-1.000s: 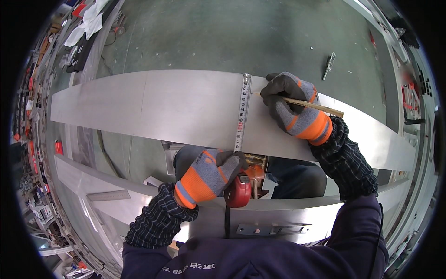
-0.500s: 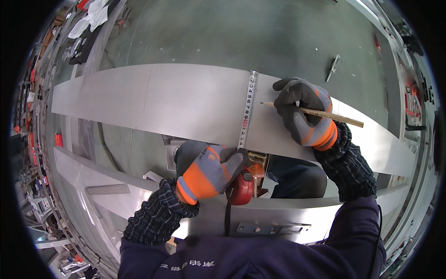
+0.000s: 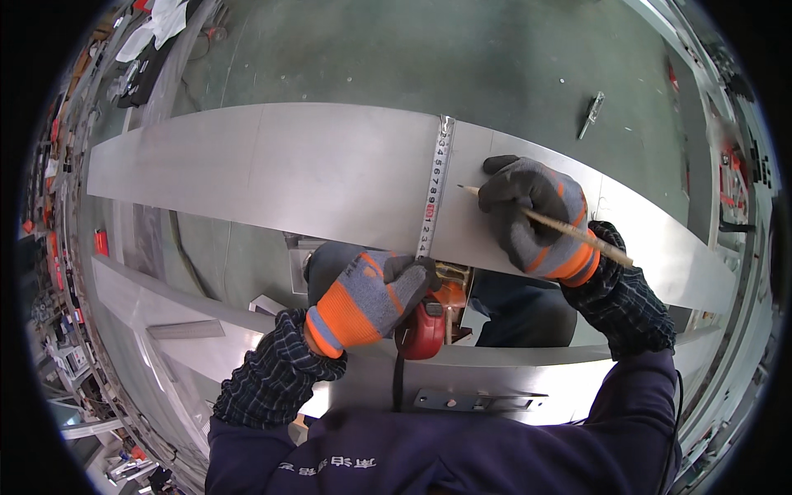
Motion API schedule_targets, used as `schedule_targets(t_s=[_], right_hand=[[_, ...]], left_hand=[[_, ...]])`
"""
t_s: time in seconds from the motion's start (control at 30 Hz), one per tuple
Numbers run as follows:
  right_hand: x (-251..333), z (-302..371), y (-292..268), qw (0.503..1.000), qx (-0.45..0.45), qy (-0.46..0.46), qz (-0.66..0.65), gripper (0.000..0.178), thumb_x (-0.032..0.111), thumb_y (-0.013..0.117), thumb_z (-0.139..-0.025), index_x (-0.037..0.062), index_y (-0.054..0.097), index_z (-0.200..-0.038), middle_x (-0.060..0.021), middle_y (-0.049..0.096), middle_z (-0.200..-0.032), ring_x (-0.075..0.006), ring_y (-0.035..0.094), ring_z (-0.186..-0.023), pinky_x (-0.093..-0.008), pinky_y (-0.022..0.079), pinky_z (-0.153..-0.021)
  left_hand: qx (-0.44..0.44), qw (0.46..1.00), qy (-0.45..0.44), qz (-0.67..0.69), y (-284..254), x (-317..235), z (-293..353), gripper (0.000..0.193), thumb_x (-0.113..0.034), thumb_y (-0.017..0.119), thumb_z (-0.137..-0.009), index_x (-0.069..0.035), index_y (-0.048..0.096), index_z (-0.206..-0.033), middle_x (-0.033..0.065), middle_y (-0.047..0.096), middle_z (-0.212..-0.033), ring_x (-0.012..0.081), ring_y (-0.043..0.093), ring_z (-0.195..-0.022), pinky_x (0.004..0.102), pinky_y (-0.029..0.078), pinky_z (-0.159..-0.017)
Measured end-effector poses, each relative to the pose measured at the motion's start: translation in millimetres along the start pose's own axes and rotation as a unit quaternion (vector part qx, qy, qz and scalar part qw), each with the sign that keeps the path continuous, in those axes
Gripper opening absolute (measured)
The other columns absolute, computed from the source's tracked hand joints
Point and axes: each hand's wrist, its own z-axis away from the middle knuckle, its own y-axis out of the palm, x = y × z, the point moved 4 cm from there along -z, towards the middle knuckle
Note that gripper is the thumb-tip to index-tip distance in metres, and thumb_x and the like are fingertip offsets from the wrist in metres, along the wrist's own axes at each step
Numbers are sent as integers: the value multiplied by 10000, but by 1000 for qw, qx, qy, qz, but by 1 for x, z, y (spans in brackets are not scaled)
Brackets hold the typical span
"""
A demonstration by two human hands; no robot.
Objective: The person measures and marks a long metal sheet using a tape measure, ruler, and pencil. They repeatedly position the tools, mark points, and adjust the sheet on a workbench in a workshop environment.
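Observation:
A long grey metal panel [image 3: 346,173] lies crosswise in front of me. The extended blade of a tape measure [image 3: 437,181] spans its width, from the far edge to the near one. My left hand [image 3: 363,299], in a grey and orange glove, is closed at the near edge around the mouth of the tape measure, whose red case [image 3: 422,332] hangs below the fingers. My right hand [image 3: 538,216], gloved alike, rests over the panel to the right of the blade. It grips a wooden pencil [image 3: 577,237], the tip pointing left toward the blade without reaching it.
A second metal piece with a slotted plate [image 3: 478,402] runs close to my body. A ruler-like strip [image 3: 186,330] lies on it at left. A utility knife [image 3: 591,115] is on the green surface [image 3: 396,49] beyond the panel. Tools crowd the left side.
My right hand has come slightly nearer to me, and the pencil now slants more steeply. My left hand still holds the tape measure in place across the panel.

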Motion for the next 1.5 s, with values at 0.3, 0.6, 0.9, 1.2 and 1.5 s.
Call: schedule_targets(t_s=[0.3,0.6,0.9,1.2,1.5], right_hand=[[-11,-4,10,998,-7,-49,26,207,43,719,-782,57,667,-982,-115,670,-873,-299,664,-754,-373,560,-702],[-6,-11,12,998,-4,-25,51,221,12,689,-763,45,673,-981,-118,688,-867,-293,671,-742,-383,570,-719],[-6,-11,14,998,-3,-23,62,203,17,690,-773,53,668,-971,-112,697,-866,-297,680,-760,-400,569,-746],[-6,-11,15,998,8,-17,59,200,26,691,-783,57,664,-979,-112,695,-880,-302,680,-771,-401,569,-754],[-7,-9,11,999,-7,-14,38,189,22,703,-774,48,666,-958,-117,697,-882,-299,674,-761,-393,569,-743]], left_hand=[[-7,999,39,1,1,1,0,286,-235,540,-1049,-10,716,-1062,50,643,-703,95,571,-569,260,471,-514],[2,997,58,-59,-1,1,-1,273,-214,543,-1042,-5,717,-1066,94,675,-740,125,605,-606,283,503,-545],[11,998,-46,35,-1,0,-1,296,-236,550,-1046,5,721,-1065,110,702,-773,154,626,-635,304,525,-584],[-18,999,35,-18,-1,5,-1,289,-235,552,-1044,-2,711,-1104,120,702,-781,177,630,-634,307,523,-585],[-4,998,60,-28,-1,4,-1,287,-233,558,-1044,4,710,-1099,96,703,-786,148,631,-668,302,528,-608]])
